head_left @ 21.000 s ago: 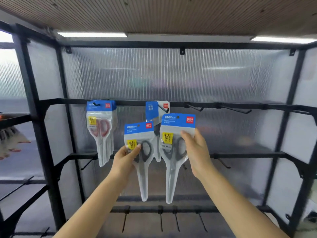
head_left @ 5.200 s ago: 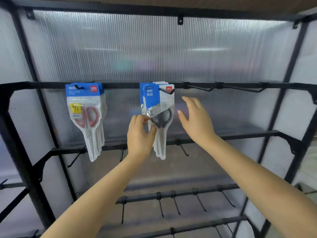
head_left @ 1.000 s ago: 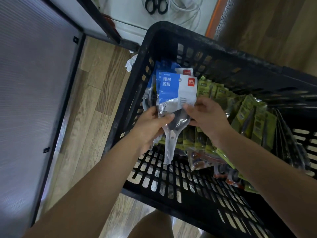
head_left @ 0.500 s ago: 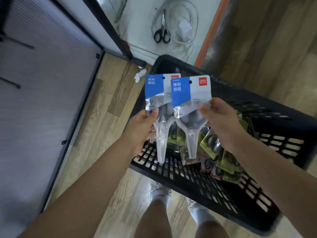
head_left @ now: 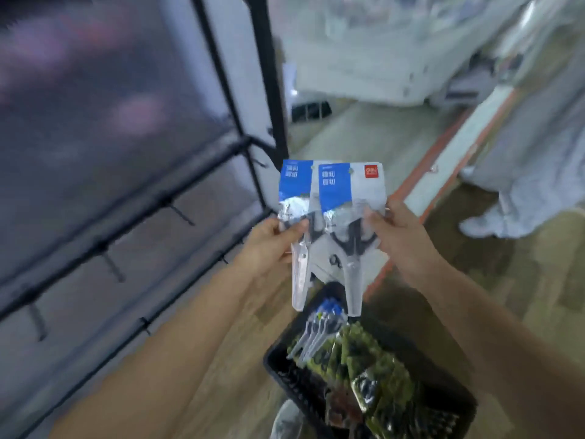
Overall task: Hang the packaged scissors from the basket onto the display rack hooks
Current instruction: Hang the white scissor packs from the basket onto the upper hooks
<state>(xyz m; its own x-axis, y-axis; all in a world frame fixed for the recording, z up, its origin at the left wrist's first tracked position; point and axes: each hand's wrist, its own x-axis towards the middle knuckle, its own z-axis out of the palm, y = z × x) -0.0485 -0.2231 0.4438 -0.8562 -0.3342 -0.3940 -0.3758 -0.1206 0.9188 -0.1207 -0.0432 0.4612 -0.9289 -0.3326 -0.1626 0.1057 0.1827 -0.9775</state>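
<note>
I hold two packaged scissors side by side above the black basket (head_left: 285, 372). My left hand (head_left: 269, 245) pinches the left pack (head_left: 294, 185) at its handle part. My right hand (head_left: 402, 236) pinches the right pack (head_left: 351, 188), which overlaps the left one. Both packs have blue and white header cards and clear blisters with black-handled scissors. The display rack (head_left: 126, 229) with its black bars and hooks fills the left of the view, blurred. More packs lie in the basket: a few blue-topped ones (head_left: 319, 324) and several green ones (head_left: 370, 365).
A black upright post (head_left: 269, 74) of the rack stands behind the packs. Another person's light trousers and white shoes (head_left: 487, 223) are at the right on the wooden floor. An orange strip (head_left: 421, 172) runs across the floor. The whole view is motion-blurred.
The two packs have come up out of the basket and higher in front of me. My view has swung up from the basket toward the rack on the left.
</note>
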